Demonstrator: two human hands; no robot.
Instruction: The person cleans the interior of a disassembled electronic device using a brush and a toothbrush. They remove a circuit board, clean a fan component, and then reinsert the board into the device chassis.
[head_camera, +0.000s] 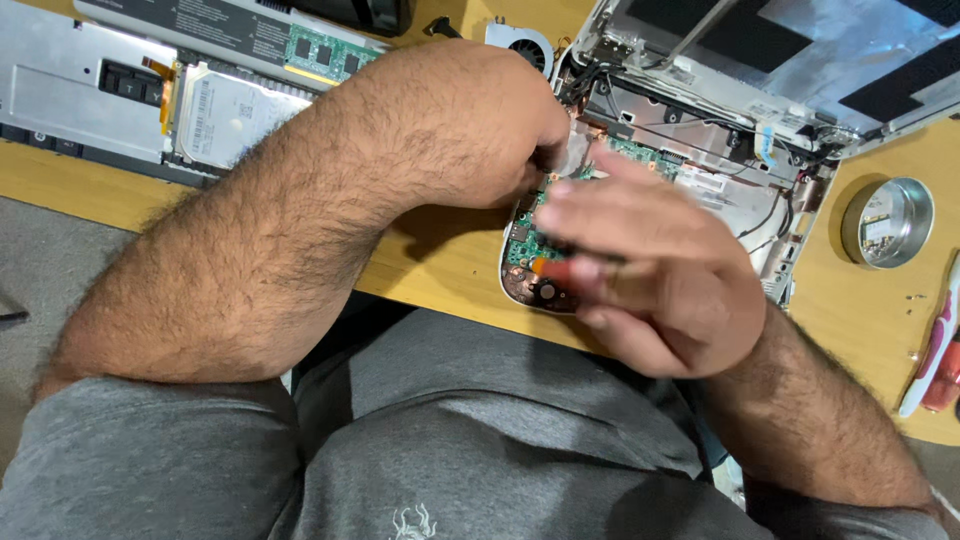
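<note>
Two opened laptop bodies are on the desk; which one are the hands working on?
The silver opened laptop base at right, its green circuit board under both hands; the grey one with the silver hard drive lies untouched at upper left.

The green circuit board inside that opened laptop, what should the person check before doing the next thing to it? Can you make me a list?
1. Left hand steady on the green circuit board: ok, it rests at the board's upper edge.
2. Right hand steady: not ok, it is blurred, so it is moving above the board.
3. What the left fingers pinch: cannot tell, they are hidden.
4. Small parts kept safe: ok, a round metal tin sits on the wooden table to the right.
5. Loose wires out of the way: cannot tell, thin black ones lie beside the board.
6. Tools within reach: ok, a red and white handle lies at the right edge.
</note>
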